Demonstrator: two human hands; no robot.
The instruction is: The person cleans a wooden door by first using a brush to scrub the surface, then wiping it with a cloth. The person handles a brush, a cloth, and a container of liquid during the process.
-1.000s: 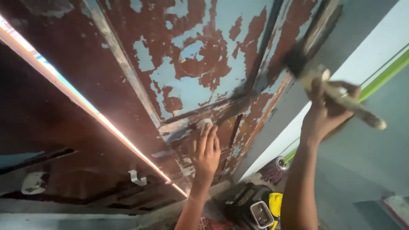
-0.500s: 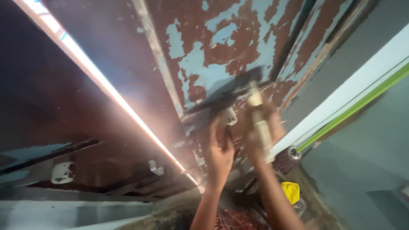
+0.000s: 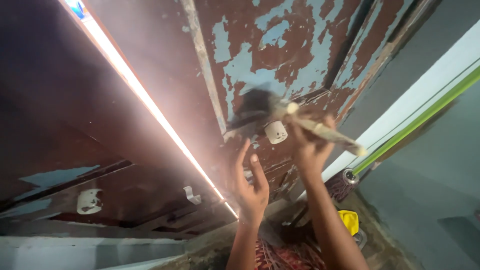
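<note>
Head view: right hand grips the pale handle of a blurred paintbrush, its dark bristles against the peeling brown-and-blue door, just above a white knob; left hand is open, fingers spread, near the door below the knob

Dim interior; overexposed glare strip runs from upper left toward centre, brush motion-blurred, left side in shadow.
</note>
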